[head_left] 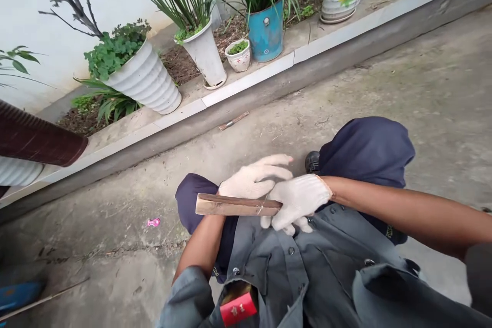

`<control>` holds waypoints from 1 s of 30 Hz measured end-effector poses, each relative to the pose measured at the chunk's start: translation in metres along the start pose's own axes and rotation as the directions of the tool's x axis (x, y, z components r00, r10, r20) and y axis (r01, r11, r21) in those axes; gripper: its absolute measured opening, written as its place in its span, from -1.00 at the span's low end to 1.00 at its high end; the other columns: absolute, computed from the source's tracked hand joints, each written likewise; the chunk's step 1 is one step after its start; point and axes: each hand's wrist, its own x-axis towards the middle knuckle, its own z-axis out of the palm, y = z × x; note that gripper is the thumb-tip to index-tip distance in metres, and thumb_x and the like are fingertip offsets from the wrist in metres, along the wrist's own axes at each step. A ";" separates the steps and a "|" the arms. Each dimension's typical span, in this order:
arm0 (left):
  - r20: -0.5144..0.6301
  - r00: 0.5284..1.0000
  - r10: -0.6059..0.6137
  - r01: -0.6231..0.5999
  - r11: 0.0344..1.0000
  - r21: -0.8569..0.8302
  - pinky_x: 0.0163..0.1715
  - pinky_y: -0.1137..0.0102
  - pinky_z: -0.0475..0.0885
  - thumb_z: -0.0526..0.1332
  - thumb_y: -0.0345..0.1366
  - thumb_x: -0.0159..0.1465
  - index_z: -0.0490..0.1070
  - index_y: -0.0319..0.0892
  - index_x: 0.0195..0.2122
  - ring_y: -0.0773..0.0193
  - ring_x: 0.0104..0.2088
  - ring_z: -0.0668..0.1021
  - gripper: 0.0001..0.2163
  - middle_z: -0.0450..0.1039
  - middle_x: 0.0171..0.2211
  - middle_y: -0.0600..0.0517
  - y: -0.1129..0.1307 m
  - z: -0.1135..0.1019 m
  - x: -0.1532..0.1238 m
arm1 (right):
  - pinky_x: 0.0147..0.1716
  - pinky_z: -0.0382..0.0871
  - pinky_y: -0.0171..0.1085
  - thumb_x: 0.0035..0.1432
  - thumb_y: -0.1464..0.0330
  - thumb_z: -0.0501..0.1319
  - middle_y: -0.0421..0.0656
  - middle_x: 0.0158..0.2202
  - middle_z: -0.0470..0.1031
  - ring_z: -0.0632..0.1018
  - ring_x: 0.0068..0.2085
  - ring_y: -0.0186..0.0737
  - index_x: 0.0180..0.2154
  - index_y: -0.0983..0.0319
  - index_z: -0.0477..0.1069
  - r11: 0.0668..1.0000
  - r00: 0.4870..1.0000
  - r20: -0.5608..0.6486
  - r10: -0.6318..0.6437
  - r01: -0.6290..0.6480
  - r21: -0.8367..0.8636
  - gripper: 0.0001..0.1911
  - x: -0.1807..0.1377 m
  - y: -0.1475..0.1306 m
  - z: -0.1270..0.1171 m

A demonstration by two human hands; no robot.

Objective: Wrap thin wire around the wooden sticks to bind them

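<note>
Both of my hands wear off-white knitted gloves and are held above my lap as I squat. My right hand grips one end of a short wooden stick, brown on top and paler on its side. A thin strand of string or wire shows near the gripped end. The stick's other end points left, across my left wrist. Just beyond the stick, my left hand has its fingers stretched out to the right, holding nothing visible. The two gloves overlap or nearly touch; exact contact is hard to tell.
A narrow brown strip lies on the concrete by the kerb. Potted plants, including a blue bucket and a white ribbed pot, line the ledge. A small pink object lies at left, with something blue at lower left.
</note>
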 end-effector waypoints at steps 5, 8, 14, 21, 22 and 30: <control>0.233 0.971 -0.044 0.057 0.997 -0.049 0.04 0.05 0.52 0.41 -0.17 0.21 0.63 -0.15 -0.04 -0.15 0.06 0.60 -0.69 0.61 -0.01 -0.18 -0.008 0.013 -0.008 | -0.68 0.27 -0.46 0.16 0.06 0.27 -0.22 -0.31 0.64 0.55 -0.56 -0.39 0.07 0.10 0.51 0.992 0.988 -0.089 0.124 -0.125 -0.012 -0.51 -0.009 0.005 0.025; 0.191 0.969 -0.159 0.170 0.984 -0.045 -0.25 0.24 0.57 0.34 -0.11 0.28 0.59 -0.20 0.01 0.06 -0.26 0.67 -0.65 0.65 -0.17 -0.16 -0.019 0.011 -0.012 | -0.70 0.22 -0.45 0.16 -0.01 0.28 -0.23 -0.31 0.62 0.55 -0.55 -0.39 0.09 0.12 0.48 0.992 0.984 -0.135 0.119 -0.114 0.045 -0.45 -0.018 0.006 0.031; 0.082 0.984 -0.155 0.155 0.988 0.011 -0.62 0.48 0.32 0.17 -0.03 0.37 0.56 -0.26 -0.26 0.37 -0.64 0.44 -0.64 0.52 -0.52 -0.01 -0.047 -0.006 -0.014 | -0.70 0.23 -0.43 0.08 -0.14 0.32 -0.21 -0.34 0.58 0.52 -0.57 -0.40 0.07 0.22 0.45 0.990 0.941 -0.328 0.082 -0.037 0.139 -0.29 -0.043 -0.001 0.016; -0.088 0.993 -0.072 0.086 0.984 0.159 -0.71 0.51 0.17 0.23 0.03 0.28 0.40 -0.22 -0.60 0.46 -0.72 0.33 -0.55 0.40 -0.66 0.05 -0.042 0.002 0.001 | -0.63 0.22 -0.40 0.07 0.01 0.34 -0.22 -0.35 0.59 0.52 -0.54 -0.38 -0.06 0.19 0.48 0.994 0.809 -0.582 0.077 -0.105 -0.015 -0.50 -0.059 0.000 -0.007; -0.111 0.992 -0.066 0.085 0.982 0.169 -0.71 0.52 0.16 0.25 0.00 0.26 0.39 -0.22 -0.60 0.46 -0.73 0.32 -0.58 0.39 -0.66 0.06 -0.041 0.004 0.002 | -0.61 0.23 -0.39 0.08 0.04 0.32 -0.22 -0.36 0.59 0.53 -0.53 -0.37 -0.11 0.19 0.48 0.989 0.785 -0.615 0.075 -0.140 -0.057 -0.56 -0.059 0.001 -0.008; -0.264 0.964 -0.021 0.061 0.988 0.144 -0.66 0.52 0.25 0.25 -0.15 0.24 0.40 -0.22 -0.54 0.45 -0.67 0.38 -0.72 0.40 -0.60 0.08 -0.043 0.002 0.007 | -0.38 0.18 -0.29 0.16 0.07 0.20 -0.06 -0.26 0.63 0.60 -0.26 -0.13 -0.19 0.19 0.50 0.684 0.596 -0.791 -0.141 -0.519 -0.513 -0.65 -0.047 0.004 -0.016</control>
